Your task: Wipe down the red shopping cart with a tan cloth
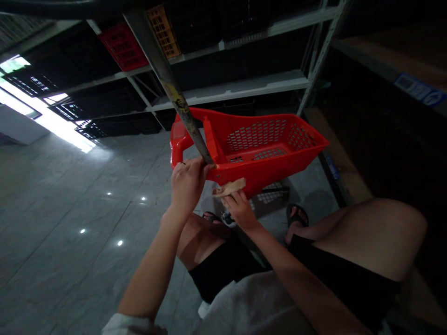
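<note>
A long, scuffed metal pole [171,83] runs from the top of the view down to the red plastic basket [265,135], which has perforated walls and tilts in front of me. My left hand [186,184] is wrapped around the pole's lower end, where it meets the basket's rim. My right hand [239,209] pinches a folded tan strip [229,187], paper or cloth, against the basket's underside edge. The pole's lower tip is hidden by my left hand.
Grey metal shelving [230,93] holds dark crates, with a red crate [123,46] and a yellow crate [163,31] overhead. My bare legs [366,237] and sandalled feet sit below the basket, above a glossy grey tile floor [70,223]. A wooden shelf edge [335,158] stands at right.
</note>
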A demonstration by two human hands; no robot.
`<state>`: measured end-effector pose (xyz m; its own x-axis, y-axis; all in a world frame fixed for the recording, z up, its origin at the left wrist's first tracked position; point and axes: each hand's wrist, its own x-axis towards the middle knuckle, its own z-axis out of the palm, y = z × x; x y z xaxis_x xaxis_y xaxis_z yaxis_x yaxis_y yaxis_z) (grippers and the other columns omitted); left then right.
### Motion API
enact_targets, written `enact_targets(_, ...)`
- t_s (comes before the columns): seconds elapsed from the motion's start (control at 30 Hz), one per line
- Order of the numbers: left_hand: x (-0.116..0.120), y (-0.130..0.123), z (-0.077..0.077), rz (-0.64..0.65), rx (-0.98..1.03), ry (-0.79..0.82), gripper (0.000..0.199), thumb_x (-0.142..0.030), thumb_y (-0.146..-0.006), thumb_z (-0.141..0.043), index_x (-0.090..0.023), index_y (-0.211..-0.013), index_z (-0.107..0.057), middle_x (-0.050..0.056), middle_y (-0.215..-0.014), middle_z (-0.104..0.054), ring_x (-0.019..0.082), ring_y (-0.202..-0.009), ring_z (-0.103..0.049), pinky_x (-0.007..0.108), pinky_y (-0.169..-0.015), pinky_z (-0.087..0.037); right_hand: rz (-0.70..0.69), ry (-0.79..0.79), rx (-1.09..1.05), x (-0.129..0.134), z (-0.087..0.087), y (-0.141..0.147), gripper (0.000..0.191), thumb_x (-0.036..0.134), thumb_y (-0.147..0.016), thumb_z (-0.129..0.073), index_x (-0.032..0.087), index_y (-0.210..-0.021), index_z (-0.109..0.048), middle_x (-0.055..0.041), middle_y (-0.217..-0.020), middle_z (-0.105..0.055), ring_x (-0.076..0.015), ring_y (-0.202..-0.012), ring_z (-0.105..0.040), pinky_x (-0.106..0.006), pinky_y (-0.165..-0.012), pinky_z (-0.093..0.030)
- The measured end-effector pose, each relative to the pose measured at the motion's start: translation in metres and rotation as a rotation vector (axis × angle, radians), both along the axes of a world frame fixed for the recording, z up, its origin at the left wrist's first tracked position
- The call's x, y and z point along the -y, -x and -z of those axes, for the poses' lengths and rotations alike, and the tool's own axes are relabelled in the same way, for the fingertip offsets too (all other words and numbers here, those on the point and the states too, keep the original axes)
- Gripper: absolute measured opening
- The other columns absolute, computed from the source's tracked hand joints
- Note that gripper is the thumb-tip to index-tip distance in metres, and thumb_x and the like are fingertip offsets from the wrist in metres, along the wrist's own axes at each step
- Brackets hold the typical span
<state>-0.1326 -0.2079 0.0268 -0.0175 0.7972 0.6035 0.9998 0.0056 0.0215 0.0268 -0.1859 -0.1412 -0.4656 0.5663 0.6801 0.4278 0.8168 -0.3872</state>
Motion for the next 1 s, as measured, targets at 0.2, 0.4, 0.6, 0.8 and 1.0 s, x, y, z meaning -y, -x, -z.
enact_targets(0.2, -0.006, -0.007, 0.005, -0.02, 0.0, -0.01, 0.018, -0.028, -0.102, -0.054, -0.019, -0.099, -0.069, 0.008, -0.088, -0.075, 0.025, -0.082, -0.066, 0.036, -0.076, -0.044, 0.096, -0.063, -0.192, -0.004, -0.052, 0.015, 0.04, 0.013, -0.097, -0.053, 0.029, -0.13, -0.07, -0.009, -0.119, -0.065, -0.024, -0.112, -0.059, -0.041, -0.107, -0.051)
enact_targets(0.4, -0.003, -0.011, 0.008, -0.009, -0.016, -0.034, 0.02, -0.026, -0.104, -0.05, -0.019, -0.103, -0.069, 0.008, -0.087, -0.075, 0.024, -0.081, -0.066, 0.035, -0.075, -0.042, 0.067, -0.194, -0.188, -0.018, -0.08, 0.006, 0.044, 0.006, -0.096, -0.048, 0.024, -0.128, -0.071, -0.009, -0.116, -0.066, -0.023, -0.112, -0.058, -0.038, -0.107, -0.05)
enact_targets(0.6, 0.002, -0.016, 0.008, 0.002, 0.024, -0.064, 0.023, -0.035, -0.104, -0.052, -0.02, -0.102, -0.069, 0.007, -0.087, -0.076, 0.023, -0.081, -0.066, 0.035, -0.077, -0.043, 0.116, -0.194, -0.085, -0.002, -0.063, -0.007, 0.037, 0.01, -0.093, -0.057, 0.026, -0.123, -0.073, -0.0092, -0.107, -0.065, -0.0236, -0.1, -0.055, -0.036, -0.095, -0.053)
enact_targets(0.8, 0.008, -0.016, 0.006, 0.024, 0.013, -0.064, 0.024, -0.033, -0.105, -0.049, -0.02, -0.102, -0.069, 0.007, -0.086, -0.076, 0.024, -0.081, -0.066, 0.035, -0.076, -0.044, 0.063, -0.155, -0.036, -0.024, -0.094, 0.003, 0.043, 0.014, -0.087, -0.063, 0.026, -0.128, -0.067, -0.01, -0.136, -0.061, -0.0304, -0.129, -0.049, -0.047, -0.114, -0.045)
enact_targets(1.0, 0.008, -0.013, 0.006, 0.024, 0.069, -0.076, 0.022, -0.037, -0.104, -0.052, -0.022, -0.101, -0.069, 0.006, -0.088, -0.077, 0.024, -0.083, -0.067, 0.036, -0.079, -0.045, 0.222, -0.036, 0.018, -0.097, -0.058, -0.084, 0.043, 0.003, -0.079, -0.054, 0.022, -0.114, -0.068, -0.0117, -0.13, -0.063, -0.0286, -0.117, -0.055, -0.047, -0.106, -0.049)
